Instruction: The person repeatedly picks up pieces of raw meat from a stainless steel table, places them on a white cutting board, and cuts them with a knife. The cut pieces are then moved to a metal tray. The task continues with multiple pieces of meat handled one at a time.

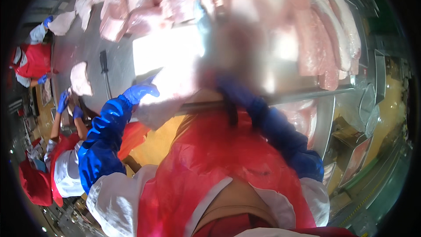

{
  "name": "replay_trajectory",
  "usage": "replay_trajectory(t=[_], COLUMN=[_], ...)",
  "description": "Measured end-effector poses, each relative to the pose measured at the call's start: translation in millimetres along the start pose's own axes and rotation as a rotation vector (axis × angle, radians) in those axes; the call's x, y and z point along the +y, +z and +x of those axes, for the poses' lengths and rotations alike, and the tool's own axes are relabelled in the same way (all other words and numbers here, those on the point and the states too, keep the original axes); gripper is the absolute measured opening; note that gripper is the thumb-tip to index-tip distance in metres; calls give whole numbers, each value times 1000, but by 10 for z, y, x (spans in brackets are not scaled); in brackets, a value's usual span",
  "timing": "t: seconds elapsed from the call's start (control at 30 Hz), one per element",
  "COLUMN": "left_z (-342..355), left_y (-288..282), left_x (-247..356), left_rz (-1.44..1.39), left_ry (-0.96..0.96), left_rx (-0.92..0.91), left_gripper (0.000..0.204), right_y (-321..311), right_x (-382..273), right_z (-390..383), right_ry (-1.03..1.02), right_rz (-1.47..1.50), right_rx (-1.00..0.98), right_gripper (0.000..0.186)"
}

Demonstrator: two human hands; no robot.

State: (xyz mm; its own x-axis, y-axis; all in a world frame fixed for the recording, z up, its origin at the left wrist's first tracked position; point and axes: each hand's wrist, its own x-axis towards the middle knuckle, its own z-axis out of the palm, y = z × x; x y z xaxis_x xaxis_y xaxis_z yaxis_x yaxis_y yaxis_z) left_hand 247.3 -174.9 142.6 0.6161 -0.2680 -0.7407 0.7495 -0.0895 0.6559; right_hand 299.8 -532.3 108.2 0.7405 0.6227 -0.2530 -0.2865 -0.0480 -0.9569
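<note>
My left hand point(144, 92), in a blue glove, grips the left edge of a pale slab of pork point(177, 79), thumb on top. The slab lies partly on a white cutting board point(164, 46) and hangs over the table's front edge. Close to the slab's right end is my right hand point(237, 91), also gloved in blue and closed. A dark handle point(231, 110), like a knife's, sticks out below it. Blur and glare hide the blade and the fingertips.
Pork pieces point(180, 2) line the far side, with long strips point(309, 39) at right. A black-handled sharpening steel point(104, 61) lies left on the metal table point(118, 55). Co-workers' gloved hands point(63, 101) handle meat at left. More meat point(302, 114) sits below the right-hand edge.
</note>
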Motion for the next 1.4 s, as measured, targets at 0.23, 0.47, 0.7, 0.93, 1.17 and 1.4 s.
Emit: replay_trajectory(t=[0.23,0.47,0.7,0.93,1.17,1.4], left_z=[-361,-143,155,244,298,160], left_y=[-187,476,455,503,586,640], left_x=[-601,-700,-656,-741,-887,-609], left_rz=[815,1149,1266,1237,1279,1264], left_ry=[412,509,432,744,743,639], left_rx=[580,716,716,833,948,786], left_gripper=[82,109,118,120,119,117], right_y=[559,1114,811,954,893,833], right_x=[-37,94,348,442,234,903], right_z=[-408,161,-421,641,-24,447], right_ry=[260,-300,68,329,417,185], right_rz=[-464,-964,-1358,-741,-1112,-809], right_rx=[410,435,112,342,1,296], right_gripper=[25,20,27,32,50,49])
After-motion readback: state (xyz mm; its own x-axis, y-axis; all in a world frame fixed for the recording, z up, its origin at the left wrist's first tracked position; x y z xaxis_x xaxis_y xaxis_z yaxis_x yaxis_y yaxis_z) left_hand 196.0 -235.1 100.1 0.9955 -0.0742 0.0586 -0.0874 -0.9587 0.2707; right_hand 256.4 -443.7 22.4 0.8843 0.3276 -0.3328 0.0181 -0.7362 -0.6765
